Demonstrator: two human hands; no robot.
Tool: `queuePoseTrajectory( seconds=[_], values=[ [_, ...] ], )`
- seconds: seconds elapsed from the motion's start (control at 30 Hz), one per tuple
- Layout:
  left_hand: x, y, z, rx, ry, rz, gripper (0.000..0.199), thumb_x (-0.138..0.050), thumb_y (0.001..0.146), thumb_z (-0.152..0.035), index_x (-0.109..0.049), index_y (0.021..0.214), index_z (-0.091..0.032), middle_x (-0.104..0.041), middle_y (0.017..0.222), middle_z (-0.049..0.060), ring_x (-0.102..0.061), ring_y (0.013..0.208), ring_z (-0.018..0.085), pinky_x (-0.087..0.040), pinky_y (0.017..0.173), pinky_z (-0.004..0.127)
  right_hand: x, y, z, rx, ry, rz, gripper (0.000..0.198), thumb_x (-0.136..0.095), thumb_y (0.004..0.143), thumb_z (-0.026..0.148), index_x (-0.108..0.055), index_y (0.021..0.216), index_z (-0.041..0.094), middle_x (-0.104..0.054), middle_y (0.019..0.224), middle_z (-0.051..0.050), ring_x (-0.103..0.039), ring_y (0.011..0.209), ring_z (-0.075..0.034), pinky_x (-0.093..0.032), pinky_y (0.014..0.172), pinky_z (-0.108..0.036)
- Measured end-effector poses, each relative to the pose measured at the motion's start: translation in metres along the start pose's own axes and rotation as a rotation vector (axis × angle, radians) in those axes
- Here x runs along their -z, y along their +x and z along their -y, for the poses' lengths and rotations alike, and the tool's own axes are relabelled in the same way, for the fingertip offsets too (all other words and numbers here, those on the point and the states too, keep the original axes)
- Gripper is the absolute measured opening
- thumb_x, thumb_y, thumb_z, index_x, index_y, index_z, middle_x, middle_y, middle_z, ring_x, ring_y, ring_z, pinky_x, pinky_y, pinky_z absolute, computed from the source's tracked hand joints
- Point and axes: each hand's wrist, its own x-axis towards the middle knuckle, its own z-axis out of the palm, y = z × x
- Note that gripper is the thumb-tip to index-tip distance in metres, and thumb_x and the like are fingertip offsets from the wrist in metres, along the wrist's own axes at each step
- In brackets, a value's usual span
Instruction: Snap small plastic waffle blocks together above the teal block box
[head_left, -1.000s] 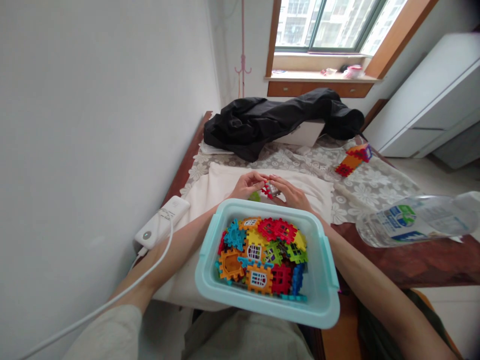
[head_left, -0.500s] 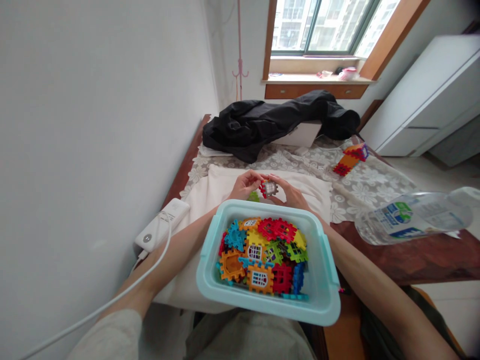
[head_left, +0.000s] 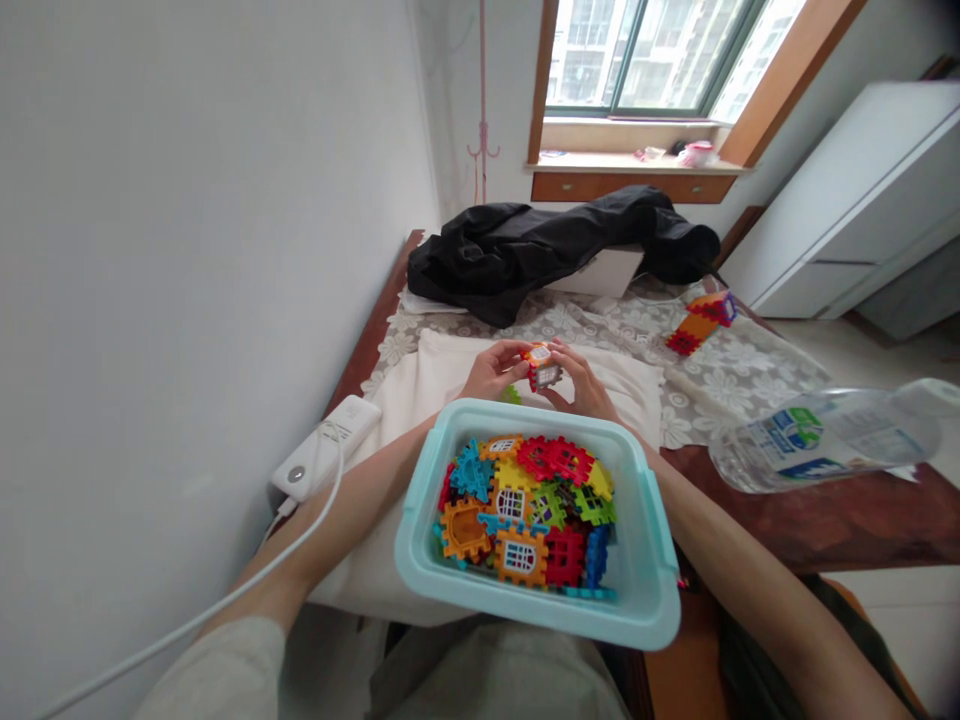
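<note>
Between my two hands is a small box-like block [head_left: 543, 369] of joined toy building panels, with orange, red and grey faces and white window inserts. My left hand [head_left: 495, 371] grips its left side, thumb and fingers closed on it. From the right, my right hand [head_left: 581, 383] pinches the same block. A green panel [head_left: 511, 394] lies just below my left hand, partly hidden by the tub rim. Nearer to me, a light blue tub [head_left: 536, 612] holds several loose panels in red, orange, yellow, green and blue.
A red and orange assembled structure [head_left: 699, 322] stands at the back right. A large clear bottle [head_left: 825, 437] is at the right. On the left lies a white power bank [head_left: 326, 450] with a cable across my left forearm. Black cloth [head_left: 555, 245] covers a white box behind.
The block has turned in my fingers, so its orange top face with a white insert now shows. My right fingers have shifted onto its upper right side. The tub stays put.
</note>
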Motion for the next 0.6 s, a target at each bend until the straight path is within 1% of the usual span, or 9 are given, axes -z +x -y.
queuePoseTrajectory(
  seconds=[0.13,0.27,0.4,0.5,0.6],
  values=[
    [-0.002,-0.002,-0.003,-0.025,0.063,-0.011,0.051,-0.095,0.080,-0.046,-0.071,0.117,-0.019,-0.075,0.136,0.014,-0.075,0.116,0.028,-0.061,0.096,0.041,0.000,-0.002,-0.004,-0.075,0.000,-0.017,0.086,-0.078,0.096,0.020,-0.035,0.167,0.040,-0.051,0.167,-0.010,-0.052,0.155,-0.034,-0.050,0.127,-0.063],
    [-0.003,-0.003,-0.005,-0.032,0.126,-0.018,0.052,-0.095,0.078,-0.045,-0.070,0.117,-0.021,-0.072,0.143,0.015,-0.075,0.117,0.028,-0.062,0.088,0.036,0.001,-0.003,-0.007,-0.111,0.050,0.017,0.081,-0.078,0.096,0.020,-0.040,0.164,0.043,-0.048,0.170,-0.007,-0.052,0.154,-0.034,-0.049,0.126,-0.065],
    [-0.004,-0.004,-0.006,-0.069,0.162,-0.015,0.047,-0.093,0.080,-0.040,-0.069,0.116,-0.021,-0.070,0.146,0.015,-0.075,0.115,0.025,-0.061,0.085,0.032,0.000,-0.003,-0.009,-0.121,0.071,0.026,0.082,-0.078,0.096,0.020,-0.039,0.164,0.044,-0.049,0.170,-0.007,-0.053,0.154,-0.033,-0.048,0.127,-0.065],
    [-0.005,-0.005,-0.007,-0.079,0.213,-0.035,0.047,-0.092,0.080,-0.041,-0.068,0.115,-0.021,-0.069,0.148,0.015,-0.075,0.113,0.024,-0.062,0.084,0.032,0.000,-0.003,-0.010,-0.141,0.102,0.015,0.080,-0.079,0.095,0.022,-0.043,0.163,0.044,-0.052,0.168,-0.006,-0.055,0.152,-0.033,-0.046,0.128,-0.064],
    [-0.007,-0.007,-0.010,-0.106,0.294,-0.072,0.046,-0.092,0.079,-0.044,-0.068,0.112,-0.021,-0.069,0.147,0.014,-0.074,0.112,0.024,-0.063,0.084,0.034,0.000,-0.003,-0.012,-0.151,0.143,0.041,0.075,-0.075,0.098,0.023,-0.044,0.162,0.046,-0.053,0.167,-0.004,-0.055,0.152,-0.033,-0.046,0.128,-0.063]
  ],
)
